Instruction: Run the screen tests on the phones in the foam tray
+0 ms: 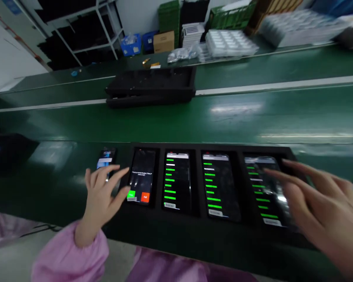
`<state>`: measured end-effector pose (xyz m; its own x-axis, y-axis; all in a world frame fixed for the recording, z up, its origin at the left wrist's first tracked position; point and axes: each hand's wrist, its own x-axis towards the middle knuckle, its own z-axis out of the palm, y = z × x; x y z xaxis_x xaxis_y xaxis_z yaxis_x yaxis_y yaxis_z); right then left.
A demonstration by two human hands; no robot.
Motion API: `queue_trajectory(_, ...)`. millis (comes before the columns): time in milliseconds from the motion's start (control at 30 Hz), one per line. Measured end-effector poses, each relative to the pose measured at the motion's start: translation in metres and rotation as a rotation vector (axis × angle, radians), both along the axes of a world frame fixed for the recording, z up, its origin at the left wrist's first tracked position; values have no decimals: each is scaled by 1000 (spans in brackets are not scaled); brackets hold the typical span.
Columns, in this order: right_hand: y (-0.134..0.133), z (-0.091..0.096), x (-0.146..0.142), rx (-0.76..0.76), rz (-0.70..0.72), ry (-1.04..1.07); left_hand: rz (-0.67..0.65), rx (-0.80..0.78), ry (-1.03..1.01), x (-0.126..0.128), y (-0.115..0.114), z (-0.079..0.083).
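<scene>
A black tray (198,219) at the near edge of the green bench holds several phones side by side. My left hand (101,196) is open, fingers spread, its thumb at the green button on the leftmost tray phone (141,176), which also shows a red button. Two middle phones (177,181) (220,184) show lists of green bars. My right hand (317,203) is open with fingers stretched over the rightmost phone (263,192), fingertips near its screen. A further small phone (106,158) lies on the bench left of the tray, behind my left fingers.
A green conveyor belt (238,113) runs across behind the tray. Black empty trays (151,86) are stacked on it at centre. Clear blister trays (229,43), a cardboard box (164,41), blue bins (131,44) and a metal rack (85,27) stand beyond.
</scene>
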<state>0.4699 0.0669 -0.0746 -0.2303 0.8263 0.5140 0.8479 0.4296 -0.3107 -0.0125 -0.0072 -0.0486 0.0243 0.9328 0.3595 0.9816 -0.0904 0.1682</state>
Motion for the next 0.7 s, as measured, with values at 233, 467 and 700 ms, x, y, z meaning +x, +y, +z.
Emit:
queue_trajectory(233, 33, -12, 17, 153, -14, -301, -68, -152, 93, -1, 67, -5)
queue_trajectory(467, 34, 14, -56, 20, 119, -305, -353, -150, 99, 63, 88, 6)
queue_trajectory(700, 24, 23, -77, -108, 236, -318, -477, -104, 140, 72, 78, -16)
